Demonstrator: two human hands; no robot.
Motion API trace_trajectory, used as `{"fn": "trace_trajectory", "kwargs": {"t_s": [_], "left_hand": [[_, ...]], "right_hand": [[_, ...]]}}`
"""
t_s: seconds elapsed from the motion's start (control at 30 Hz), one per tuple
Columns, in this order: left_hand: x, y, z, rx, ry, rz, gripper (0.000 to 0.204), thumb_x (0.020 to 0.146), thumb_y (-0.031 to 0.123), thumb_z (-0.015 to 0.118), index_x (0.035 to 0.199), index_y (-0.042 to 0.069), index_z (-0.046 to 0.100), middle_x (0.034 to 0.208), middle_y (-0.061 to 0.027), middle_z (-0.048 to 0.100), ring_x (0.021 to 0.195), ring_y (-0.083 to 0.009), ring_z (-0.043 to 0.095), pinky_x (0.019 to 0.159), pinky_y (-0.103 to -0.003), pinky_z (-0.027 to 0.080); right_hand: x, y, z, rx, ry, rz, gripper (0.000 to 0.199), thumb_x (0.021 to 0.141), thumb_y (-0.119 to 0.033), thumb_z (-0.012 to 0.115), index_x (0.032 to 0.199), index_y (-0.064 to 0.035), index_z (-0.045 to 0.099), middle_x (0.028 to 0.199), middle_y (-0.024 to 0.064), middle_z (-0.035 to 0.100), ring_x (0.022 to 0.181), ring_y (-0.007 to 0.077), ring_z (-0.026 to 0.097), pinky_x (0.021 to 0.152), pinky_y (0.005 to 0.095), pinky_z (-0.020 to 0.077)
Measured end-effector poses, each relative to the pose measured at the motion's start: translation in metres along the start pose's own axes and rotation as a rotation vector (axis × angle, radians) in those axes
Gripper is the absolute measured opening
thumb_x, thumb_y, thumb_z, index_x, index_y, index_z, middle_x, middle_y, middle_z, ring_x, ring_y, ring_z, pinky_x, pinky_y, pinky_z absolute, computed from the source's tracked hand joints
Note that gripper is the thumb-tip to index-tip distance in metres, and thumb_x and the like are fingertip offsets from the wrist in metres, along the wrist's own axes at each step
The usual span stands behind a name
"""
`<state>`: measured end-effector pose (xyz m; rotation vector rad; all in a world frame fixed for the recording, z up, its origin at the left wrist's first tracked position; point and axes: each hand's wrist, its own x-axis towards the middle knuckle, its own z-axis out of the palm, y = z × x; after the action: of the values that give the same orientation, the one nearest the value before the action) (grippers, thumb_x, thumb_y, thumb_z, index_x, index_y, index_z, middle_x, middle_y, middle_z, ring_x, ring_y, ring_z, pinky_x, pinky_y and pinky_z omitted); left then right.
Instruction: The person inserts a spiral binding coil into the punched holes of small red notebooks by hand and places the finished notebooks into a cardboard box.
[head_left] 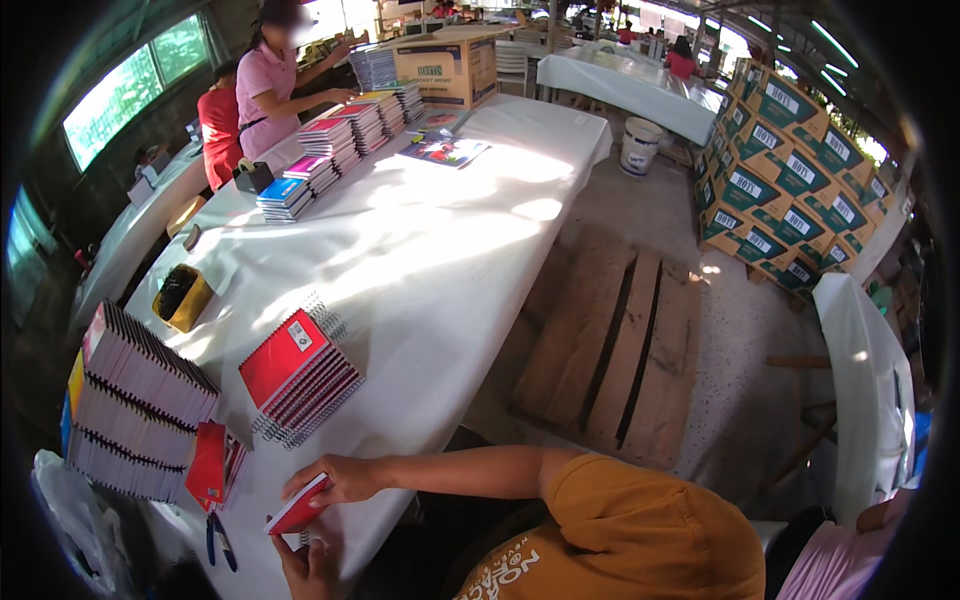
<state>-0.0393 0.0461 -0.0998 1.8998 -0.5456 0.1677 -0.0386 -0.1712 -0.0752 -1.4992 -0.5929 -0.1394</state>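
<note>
A small red-covered spiral notebook (298,508) is tilted up between my two hands at the near edge of the table. My right hand (345,480) grips its upper side, fingers closed around the cover. My left hand (308,570) pinches it from below by the wire-bound edge. Just to the left are pliers with dark blue handles (220,540), lying beside a short pile of red notebooks (208,465). Farther up sits a neat stack of red spiral notebooks (300,365), their wire coils sticking out at both ends.
Tall stacks of black-bound notebooks (140,400) stand at the left, near a yellow box of black coils (182,297). Across the white-covered table (420,300), a person in pink (265,85) handles notebook piles (330,140) by a carton (445,72). A wooden pallet (615,350) lies right.
</note>
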Motion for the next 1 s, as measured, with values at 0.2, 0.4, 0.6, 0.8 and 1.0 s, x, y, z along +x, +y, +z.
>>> {"fn": "trace_trajectory", "kwargs": {"t_s": [0.2, 0.4, 0.6, 0.8, 1.0], "left_hand": [[0.025, 0.053, -0.051, 0.354, -0.14, -0.133, 0.041, 0.097, 0.028, 0.04, 0.126, -0.001, 0.045, 0.081, -0.0092, 0.053, 0.068, -0.0166, 0.048, 0.061, -0.03, 0.041], [0.032, 0.053, -0.079, 0.247, -0.156, -0.223, 0.029, 0.097, 0.023, 0.04, 0.102, 0.0, 0.057, 0.072, -0.0003, 0.044, 0.062, -0.009, 0.038, 0.054, -0.023, 0.033], [0.029, 0.051, -0.069, 0.183, -0.294, -0.256, 0.028, 0.097, 0.025, 0.04, 0.095, 0.002, 0.056, 0.07, 0.0014, 0.042, 0.06, -0.0075, 0.036, 0.054, -0.022, 0.032], [0.034, 0.061, -0.063, 0.163, -0.335, -0.28, 0.03, 0.098, 0.028, 0.039, 0.096, 0.003, 0.056, 0.067, 0.0029, 0.04, 0.059, -0.0068, 0.035, 0.052, -0.022, 0.03], [0.034, 0.06, -0.059, 0.131, -0.369, -0.283, 0.032, 0.097, 0.03, 0.04, 0.096, 0.003, 0.056, 0.064, 0.0035, 0.038, 0.057, -0.0068, 0.034, 0.051, -0.023, 0.029]], "right_hand": [[-0.001, 0.01, -0.003, -0.003, -0.055, 0.117, 0.04, 0.083, 0.0, 0.056, 0.122, -0.0088, 0.056, 0.115, 0.011, 0.062, 0.104, 0.0181, 0.058, 0.089, 0.0292, 0.0444], [-0.003, 0.003, -0.001, -0.013, -0.045, 0.115, 0.042, 0.082, 0.003, 0.055, 0.122, -0.0096, 0.056, 0.116, 0.0101, 0.061, 0.103, 0.017, 0.058, 0.089, 0.0287, 0.0443], [-0.002, 0.0, -0.001, 0.001, -0.046, 0.126, 0.043, 0.081, 0.003, 0.055, 0.122, -0.0093, 0.056, 0.118, 0.01, 0.06, 0.104, 0.0172, 0.057, 0.09, 0.0291, 0.0441], [-0.003, 0.0, -0.002, 0.02, -0.029, 0.107, 0.039, 0.079, 0.002, 0.055, 0.118, -0.0046, 0.058, 0.113, 0.0124, 0.062, 0.1, 0.0165, 0.058, 0.088, 0.0289, 0.0449], [-0.003, -0.007, -0.002, 0.063, -0.026, 0.132, 0.038, 0.079, 0.002, 0.056, 0.117, -0.0034, 0.059, 0.111, 0.0136, 0.062, 0.099, 0.0161, 0.058, 0.088, 0.0283, 0.0452]]}}
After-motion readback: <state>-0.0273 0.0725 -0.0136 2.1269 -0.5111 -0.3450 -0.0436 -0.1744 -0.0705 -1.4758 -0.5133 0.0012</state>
